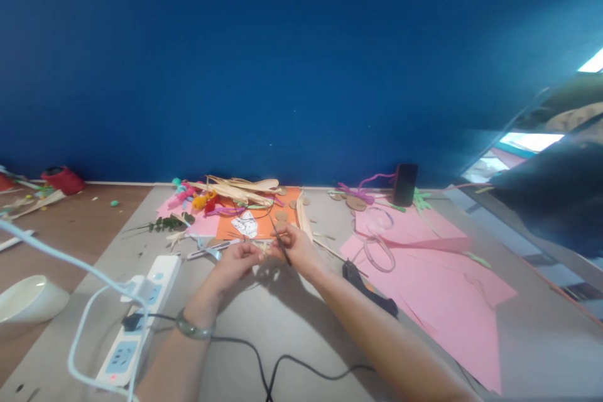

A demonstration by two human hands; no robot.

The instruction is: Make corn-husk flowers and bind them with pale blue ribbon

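Note:
My two hands meet at the middle of the grey table (282, 320). My left hand (238, 262), with a green bangle on its wrist, is closed in a pinch on a small pale straw-like piece (262, 247). My right hand (296, 247) is closed on a thin dark stick (281, 245) that slants down past its fingers. Both hands hover just in front of an orange paper sheet (235, 226) with a white patterned cutout (245, 225).
A white power strip (136, 320) with cables lies at the left, a black glue gun (367, 289) at the right of my right arm. Pink paper sheets (438, 282), clear tape rings (379, 254), pale leaf strips (240, 190), pompoms and a black phone (405, 184) lie beyond. A white bowl (28, 298) sits far left.

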